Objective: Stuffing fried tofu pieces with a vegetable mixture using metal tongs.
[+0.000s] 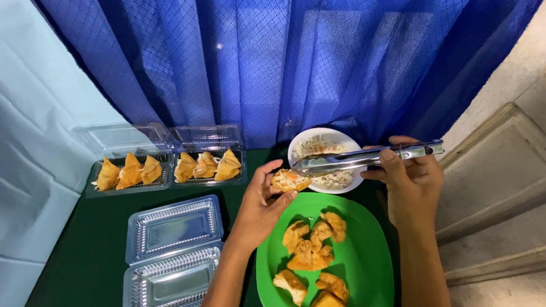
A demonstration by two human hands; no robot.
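My left hand [260, 204] holds a fried, filled snack piece [290, 180] above the far edge of a green plate [366, 261]. My right hand [411, 177] grips metal tongs [360, 159] that point left, with their tips right beside the snack piece and over a white bowl [297, 143] of shredded filling. Several more fried pieces [312, 245] lie on the green plate.
An empty clear plastic clamshell box [172, 258] lies open at the left on the dark green table [80, 269]. Two open clear boxes at the back hold fried triangles, the left box [129, 172] and the right box [207, 166]. A blue curtain [280, 53] hangs behind.
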